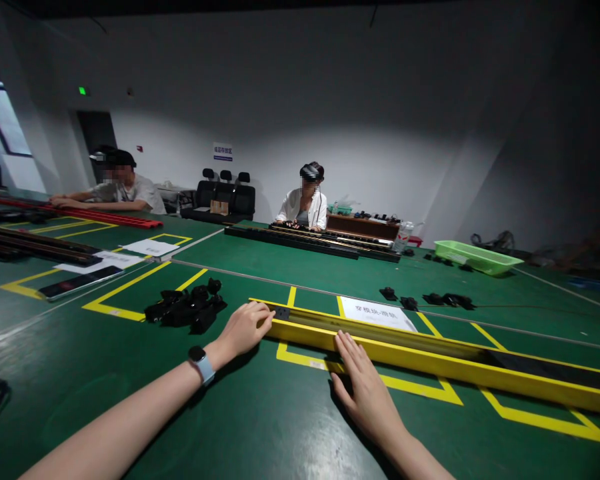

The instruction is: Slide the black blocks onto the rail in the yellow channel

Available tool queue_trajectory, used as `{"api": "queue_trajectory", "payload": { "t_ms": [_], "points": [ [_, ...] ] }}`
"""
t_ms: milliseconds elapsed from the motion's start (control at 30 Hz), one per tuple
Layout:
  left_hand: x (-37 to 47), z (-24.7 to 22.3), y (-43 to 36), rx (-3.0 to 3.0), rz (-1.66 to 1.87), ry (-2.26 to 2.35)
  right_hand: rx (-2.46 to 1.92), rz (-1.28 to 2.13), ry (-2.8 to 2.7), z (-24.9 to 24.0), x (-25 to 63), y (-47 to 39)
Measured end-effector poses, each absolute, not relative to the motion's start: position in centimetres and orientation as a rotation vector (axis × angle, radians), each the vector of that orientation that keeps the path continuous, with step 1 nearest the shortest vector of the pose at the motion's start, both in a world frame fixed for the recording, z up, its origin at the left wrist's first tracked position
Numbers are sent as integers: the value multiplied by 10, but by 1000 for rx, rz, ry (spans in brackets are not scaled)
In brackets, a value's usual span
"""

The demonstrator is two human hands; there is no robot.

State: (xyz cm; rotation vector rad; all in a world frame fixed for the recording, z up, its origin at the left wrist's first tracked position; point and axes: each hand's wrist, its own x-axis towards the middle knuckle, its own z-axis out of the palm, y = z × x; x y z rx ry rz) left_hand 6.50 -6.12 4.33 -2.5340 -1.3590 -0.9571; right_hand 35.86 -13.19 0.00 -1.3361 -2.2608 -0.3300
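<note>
A long yellow rail (405, 357) with an open channel lies across the right half of the green table. Inside its left end sits a small black socket module (282, 312). My left hand (245, 327), with a watch on its wrist, is closed at that end, its thumb and fingertips at the module. Stretched fingers of my right hand (363, 387) rest against the front wall of the rail, with the thumb apart. Further right in the channel lies a dark strip (555, 370). Left of my left hand is a pile of black modules (187, 307).
Behind the rail are a printed sheet (377, 313) and loose black modules (447, 300). A green basket (475, 257) stands at the back right. Black rails (300, 241) lie before a co-worker (305, 200). Another person (125, 187) sits at left by red rails (105, 215).
</note>
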Motion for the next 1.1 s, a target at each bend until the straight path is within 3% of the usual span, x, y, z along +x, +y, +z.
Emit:
{"api": "queue_trajectory", "payload": {
  "t_ms": [1100],
  "points": [
    [103,49,-62,-2635,-962,-1278,-1326,-320,-2246,2,357,-134]
  ]
}}
